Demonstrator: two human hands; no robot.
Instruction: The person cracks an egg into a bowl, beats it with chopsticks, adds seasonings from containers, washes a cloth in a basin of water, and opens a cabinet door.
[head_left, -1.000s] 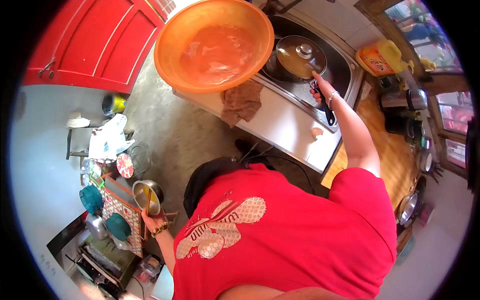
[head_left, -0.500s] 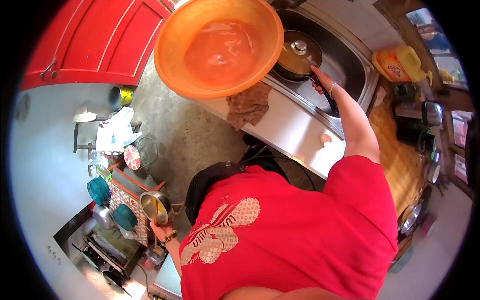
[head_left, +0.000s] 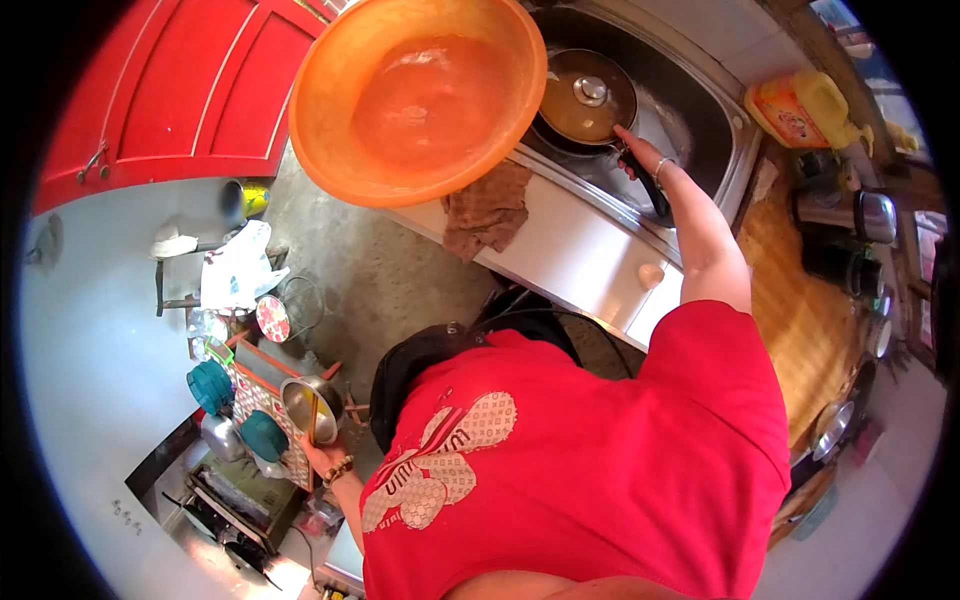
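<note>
At the sink (head_left: pixel 695 105), R hand (head_left: pixel 645 162) has its grip wrapped round the black handle (head_left: pixel 650 185) of a dark pan (head_left: pixel 568 146), held nr the pan end; index finger points along twd the rim, other fingers curled under. How tight, can't tell. Pan sits w/in the sink's outline, glass lid (head_left: pixel 565 100) on, handle lying across the nr rim; can't tell if its base rests on the bottom. R arm reaches fwd, elbow slightly bent, thin bracelet (head_left: pixel 663 164) at wrist.

Out to the L & low, L hand (head_left: pixel 322 456) holds a metal bowl (head_left: pixel 297 398) by its side, nr the rim; grip is narrow, only as wide as the bowl's edge needs, fingers beneath partly hidden. Chopsticks (head_left: pixel 314 418) lean in the bowl, ends twd the hand; can't tell if the thumb pins them. Bowl's mouth faces the cam. L forearm runs back behind the torso, beaded bracelet (head_left: pixel 338 470) at wrist.

Btwn hands: orange basin (head_left: pixel 512 75) w/ water, L of the pan; brown cloth (head_left: pixel 488 215) draped over worktop (head_left: pixel 570 245) edge; bit of eggshell (head_left: pixel 650 275) nearer the body.
</note>
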